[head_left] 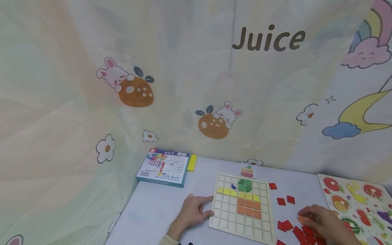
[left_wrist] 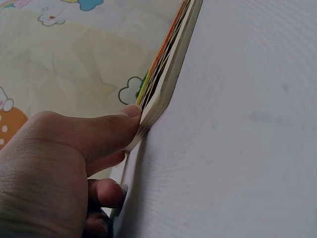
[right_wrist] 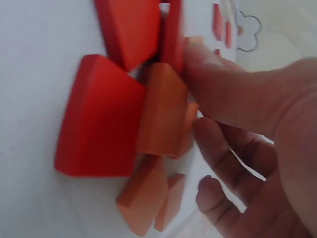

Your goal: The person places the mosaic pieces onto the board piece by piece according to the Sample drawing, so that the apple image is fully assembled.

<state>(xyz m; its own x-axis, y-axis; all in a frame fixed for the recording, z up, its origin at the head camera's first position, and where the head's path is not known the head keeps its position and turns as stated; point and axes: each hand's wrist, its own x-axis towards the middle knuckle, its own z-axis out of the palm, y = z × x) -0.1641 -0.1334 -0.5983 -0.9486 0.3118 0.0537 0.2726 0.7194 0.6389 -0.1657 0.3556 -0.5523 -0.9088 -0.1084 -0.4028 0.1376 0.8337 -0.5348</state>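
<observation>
The right hand (head_left: 324, 221) pinches an orange tile (head_left: 303, 219) between thumb and fingertips, just above a heap of loose red tiles (head_left: 299, 234), while the left hand (head_left: 193, 211) holds nothing and has thumb and forefinger set against the left edge of the gridded board (head_left: 224, 215). In the right wrist view, more loose orange tiles (right_wrist: 163, 109) lie among the red ones on the white table (head_left: 153, 211). Beside the heap, under and beyond the right hand, is a board printed with fruit (head_left: 358, 194). The gridded board lies flat between the two hands, divided into square compartments: two rows of three orange squares (head_left: 248, 207) sit right of its middle, a row of yellow pieces (head_left: 233, 193) runs just beyond them, and farther up are a small blue piece (head_left: 233, 186) and a rounded green group (head_left: 245, 185). Other compartments are bare. A small picture card (head_left: 247, 172) touches or nearly touches the far edge. At the back left lies a flat printed box (head_left: 162, 168), its contents hidden, with a yellow block (head_left: 192, 163) beside it. Behind everything hangs a patterned cloth (head_left: 183, 68).
</observation>
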